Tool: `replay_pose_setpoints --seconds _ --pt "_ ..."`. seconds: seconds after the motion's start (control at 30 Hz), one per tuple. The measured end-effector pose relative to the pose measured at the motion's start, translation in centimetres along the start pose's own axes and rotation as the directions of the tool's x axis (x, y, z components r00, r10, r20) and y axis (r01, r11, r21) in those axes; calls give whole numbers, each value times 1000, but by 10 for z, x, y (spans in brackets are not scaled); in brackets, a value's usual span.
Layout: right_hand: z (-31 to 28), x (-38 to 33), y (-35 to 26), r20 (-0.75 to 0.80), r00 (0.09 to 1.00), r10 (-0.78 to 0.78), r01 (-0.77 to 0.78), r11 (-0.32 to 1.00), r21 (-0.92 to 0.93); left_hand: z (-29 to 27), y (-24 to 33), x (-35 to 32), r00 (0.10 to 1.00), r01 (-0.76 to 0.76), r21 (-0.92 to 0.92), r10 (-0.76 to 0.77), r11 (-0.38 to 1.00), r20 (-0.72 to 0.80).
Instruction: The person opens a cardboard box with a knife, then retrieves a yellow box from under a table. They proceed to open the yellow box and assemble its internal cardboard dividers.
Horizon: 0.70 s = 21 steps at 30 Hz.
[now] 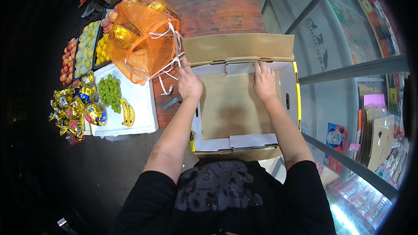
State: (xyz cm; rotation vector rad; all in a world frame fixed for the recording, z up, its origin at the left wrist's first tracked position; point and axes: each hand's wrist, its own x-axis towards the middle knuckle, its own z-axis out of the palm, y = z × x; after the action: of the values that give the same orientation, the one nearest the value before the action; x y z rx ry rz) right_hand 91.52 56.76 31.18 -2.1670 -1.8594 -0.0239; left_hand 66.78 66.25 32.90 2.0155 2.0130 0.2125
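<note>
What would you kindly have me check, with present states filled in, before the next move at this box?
1. Box open, with its bottom in view: ok.
2. Far flap folded shut: not ok; it lies open, away from the box.
3. Right hand at the box's far inner wall: ok.
4. Left hand clear of the mesh bag and its straps: cannot tell; the fingertips are beside the straps, but contact is unclear.
5. Grapes and bananas on the white tray, outside the box: ok.
</note>
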Motion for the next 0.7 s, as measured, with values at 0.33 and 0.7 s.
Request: replay_pose_setpoints --seconds 0.33,0.7 --pt "-8 3 -3 -102 995 -24 34 995 95 0 1 0 1000 1 9 -1 1000 -20" --pt "-15 -2 -5 65 995 -78 81 996 -46 2 0 2 999 39 -27 -39 999 10"
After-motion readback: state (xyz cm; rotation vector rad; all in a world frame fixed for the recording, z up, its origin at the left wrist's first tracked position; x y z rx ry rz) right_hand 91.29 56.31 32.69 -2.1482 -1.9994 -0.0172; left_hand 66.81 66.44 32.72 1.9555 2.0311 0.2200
